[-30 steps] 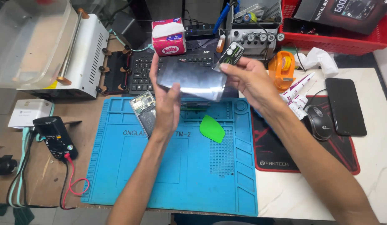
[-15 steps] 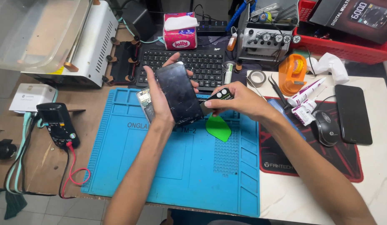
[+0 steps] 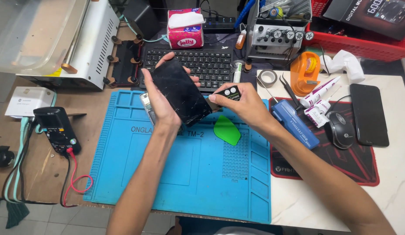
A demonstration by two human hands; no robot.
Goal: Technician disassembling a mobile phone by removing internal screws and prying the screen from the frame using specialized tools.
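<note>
My left hand grips a cracked black phone screen, tilted above the blue work mat. My right hand pinches a small black flat tool whose tip meets the screen's lower right edge. A silver phone body lies on the mat under my left hand, mostly hidden. A green triangular pick rests on the mat just below my right hand.
A black keyboard and a pink tissue box sit behind the mat. A multimeter lies at the left. To the right are a blue screwdriver, tweezers, glue tubes, mouse, dark phone and orange tape dispenser.
The screen has come down from above the keyboard to just over the mat's far edge. My right hand moved down and left, bringing the black tool to the screen's edge.
</note>
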